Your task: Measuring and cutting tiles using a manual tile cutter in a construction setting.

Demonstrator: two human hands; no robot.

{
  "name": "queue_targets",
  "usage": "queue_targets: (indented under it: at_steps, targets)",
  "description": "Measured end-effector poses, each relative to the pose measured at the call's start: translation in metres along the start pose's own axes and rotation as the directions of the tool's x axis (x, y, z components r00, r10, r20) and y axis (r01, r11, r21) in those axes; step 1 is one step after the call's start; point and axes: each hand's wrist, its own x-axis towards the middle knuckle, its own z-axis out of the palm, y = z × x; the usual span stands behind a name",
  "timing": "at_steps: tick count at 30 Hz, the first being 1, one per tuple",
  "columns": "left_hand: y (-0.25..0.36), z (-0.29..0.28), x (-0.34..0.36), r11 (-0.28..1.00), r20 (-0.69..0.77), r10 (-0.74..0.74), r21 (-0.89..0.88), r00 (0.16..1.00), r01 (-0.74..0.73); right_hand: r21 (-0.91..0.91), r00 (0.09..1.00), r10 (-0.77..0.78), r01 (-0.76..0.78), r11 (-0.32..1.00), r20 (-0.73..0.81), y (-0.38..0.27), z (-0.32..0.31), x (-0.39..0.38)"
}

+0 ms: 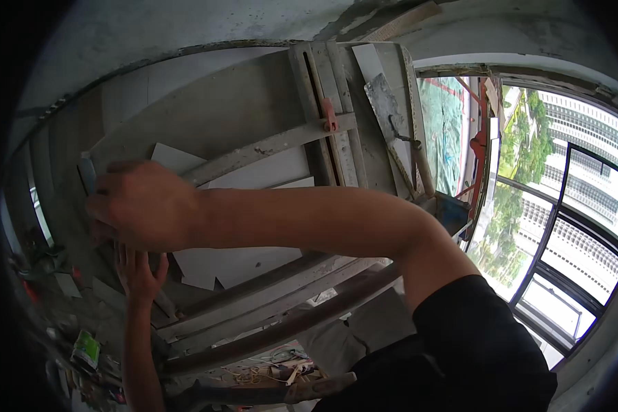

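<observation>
My right arm reaches across the view to the far left, where my right hand (144, 206) is closed with its fingers curled. Whatever it holds is hidden, and the hand is slightly blurred. Just below it is my left hand (141, 273), its fingers stretched up and its thumb apart. The right hand covers part of its fingertips. Both hands are at the left end of a grey work surface (247, 103). White flat offcuts (244, 268) lie on it under my right arm, and a long bar (268, 143) crosses it above the forearm.
A red clamp-like piece (330, 115) sits where the bar meets an upright rail (323, 75). A hammer-like tool (396, 130) lies to the right. Rails and a brown pipe (288, 328) run along the near side. A green packet (86, 349) lies lower left; windows (556, 226) are right.
</observation>
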Motion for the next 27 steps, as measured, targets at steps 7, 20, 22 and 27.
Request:
queue_targets:
  at_steps: [7, 20, 22, 27]
  targets:
    - [0.015, -0.013, 0.027, 0.994, -0.043, 0.089, 0.071, 0.995, -0.086, -0.424, 0.957, 0.22, -0.281, 0.861, -0.187, 0.043, -0.265, -0.099]
    - [0.024, -0.013, 0.033, 0.985, -0.001, 0.075, 0.156, 0.997, -0.073, -0.363, 0.881, 0.324, -0.193, 0.912, 0.346, 0.093, -0.298, -0.142]
    - [0.024, -0.013, 0.033, 0.986, -0.013, 0.088, 0.144, 0.996, -0.085, -0.331, 0.897, 0.289, -0.176, 0.927, 0.334, 0.092, -0.299, -0.138]
    - [0.023, -0.013, 0.031, 0.988, -0.009, 0.086, 0.132, 0.996, -0.084, -0.357, 0.849, 0.365, -0.229, 0.905, 0.381, 0.083, -0.301, -0.125]
